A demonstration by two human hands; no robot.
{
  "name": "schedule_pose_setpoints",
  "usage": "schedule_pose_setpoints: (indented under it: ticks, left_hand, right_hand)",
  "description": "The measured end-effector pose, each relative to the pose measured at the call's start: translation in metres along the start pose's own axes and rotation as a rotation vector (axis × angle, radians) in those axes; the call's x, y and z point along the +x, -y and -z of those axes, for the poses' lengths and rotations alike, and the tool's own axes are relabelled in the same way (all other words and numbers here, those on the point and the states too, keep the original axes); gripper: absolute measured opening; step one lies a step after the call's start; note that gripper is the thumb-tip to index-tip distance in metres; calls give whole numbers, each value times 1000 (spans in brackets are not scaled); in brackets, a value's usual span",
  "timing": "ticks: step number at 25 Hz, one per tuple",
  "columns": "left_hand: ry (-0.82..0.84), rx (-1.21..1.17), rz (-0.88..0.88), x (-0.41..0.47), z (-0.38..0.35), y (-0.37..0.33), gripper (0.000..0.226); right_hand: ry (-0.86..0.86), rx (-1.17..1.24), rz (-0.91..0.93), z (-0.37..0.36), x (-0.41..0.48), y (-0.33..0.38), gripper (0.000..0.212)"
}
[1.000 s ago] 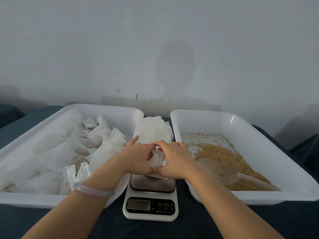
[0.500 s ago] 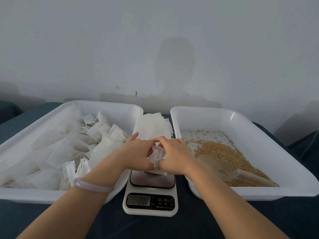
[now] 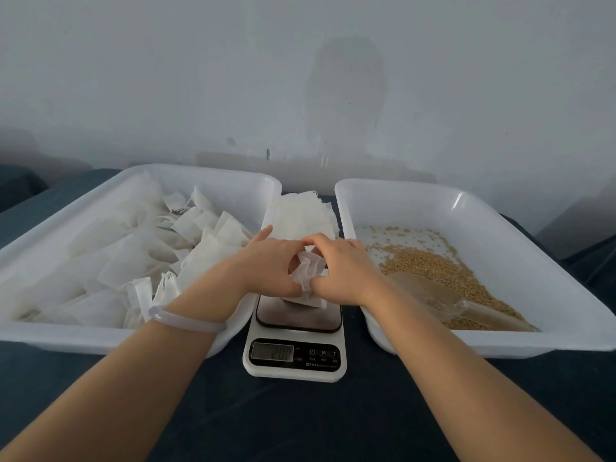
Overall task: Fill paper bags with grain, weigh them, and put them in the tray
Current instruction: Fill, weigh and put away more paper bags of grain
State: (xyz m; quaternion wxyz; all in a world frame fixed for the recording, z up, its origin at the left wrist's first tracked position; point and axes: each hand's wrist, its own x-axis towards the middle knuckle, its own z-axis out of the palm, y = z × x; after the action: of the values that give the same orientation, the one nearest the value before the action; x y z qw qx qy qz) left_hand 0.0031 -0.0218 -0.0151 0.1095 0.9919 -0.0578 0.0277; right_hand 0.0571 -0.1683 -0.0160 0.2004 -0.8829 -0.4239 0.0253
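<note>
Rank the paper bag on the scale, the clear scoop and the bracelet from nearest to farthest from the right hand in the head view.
1. The paper bag: pinched by the right hand itself, over the scale.
2. The clear scoop: just to its right, lying on the grain.
3. The bracelet: on the left wrist, across the scale.

Head view, looking forward and down, close

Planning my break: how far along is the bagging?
Done: a pile of bags lies in the left tray. In hand: left hand and right hand grip one bag on the scale. Left: tray it, then more; grain lies in the right tray, flat bags behind the scale.
</note>
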Motion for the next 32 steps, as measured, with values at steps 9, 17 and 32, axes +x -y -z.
schedule_pose_setpoints:
  ticks: [9, 17, 32]
  left_hand:
    - [28, 2, 15, -2, 3, -2, 61]
    - [-4, 6, 48, 4, -1, 4, 18]
    - [-220, -643, -36, -13, 10, -10, 53]
  right_hand:
    - [-13, 25, 12, -1, -1, -2, 62]
    - [-113, 248, 29, 0, -5, -1, 70]
    - [-182, 202, 29, 38, -16, 9, 16]
